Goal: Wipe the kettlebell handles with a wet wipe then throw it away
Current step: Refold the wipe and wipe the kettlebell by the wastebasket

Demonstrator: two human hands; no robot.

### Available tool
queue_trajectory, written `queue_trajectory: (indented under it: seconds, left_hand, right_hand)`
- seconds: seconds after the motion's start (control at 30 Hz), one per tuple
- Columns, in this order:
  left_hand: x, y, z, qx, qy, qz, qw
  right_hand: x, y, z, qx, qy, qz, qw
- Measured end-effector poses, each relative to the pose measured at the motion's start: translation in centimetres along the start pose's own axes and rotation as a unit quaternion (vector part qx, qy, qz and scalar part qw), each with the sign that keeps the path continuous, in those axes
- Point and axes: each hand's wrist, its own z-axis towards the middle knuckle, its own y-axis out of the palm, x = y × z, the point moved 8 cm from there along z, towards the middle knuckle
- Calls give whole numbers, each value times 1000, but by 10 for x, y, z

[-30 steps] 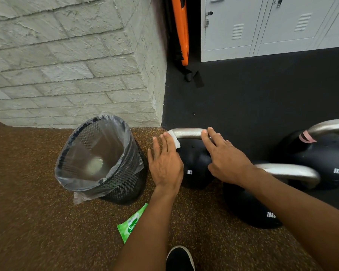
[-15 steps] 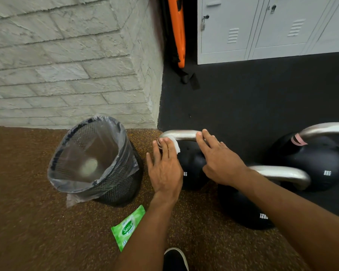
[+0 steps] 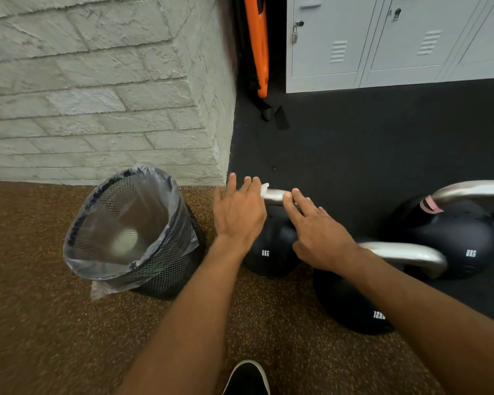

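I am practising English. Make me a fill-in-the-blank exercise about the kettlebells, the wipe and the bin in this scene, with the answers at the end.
1. The left hand presses a white wipe on the handle of the kettlebell marked ___.
2. The mesh bin stands on the ___ side of that kettlebell.
3. The band on the rightmost kettlebell is ___ in colour.

Answers: 8KG; left; pink

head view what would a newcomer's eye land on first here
The left hand presses a white wet wipe onto the steel handle of the 8 kg kettlebell at mid-frame, the right hand resting flat beside it. Left of them stands a lined black mesh bin; an orange board leans at the wall corner behind.
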Motion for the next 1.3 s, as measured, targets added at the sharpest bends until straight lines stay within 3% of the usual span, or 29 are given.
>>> queue_trajectory:
  seconds: [0.13,0.33,0.5,0.7,0.8,0.93,1.3]
  left_hand:
    - [-7,-2,21,-70,5,-22,997]
    - [-9,-8,19,-60,37,-40,997]
    - [-20,4,44,-184,54,-130,973]
    - [-16,11,54,-235,83,-144,958]
    - [-19,5,44,-194,86,-168,963]
    - [-11,-5,11,-46,136,-70,987]
    - [1,-11,-20,1,130,53,990]
  right_hand:
    - [1,-1,-1,-6,2,-3,1000]
    - [1,1,-1,-8,-3,-2,1000]
    - [2,-1,0,-5,-3,2,1000]
    - [2,-1,0,-11,-6,11,1000]
    - [3,-1,0,-9,-8,6,1000]
    - [2,-1,-1,-8,-6,6,1000]
    - [1,-4,-2,-12,2,2,1000]
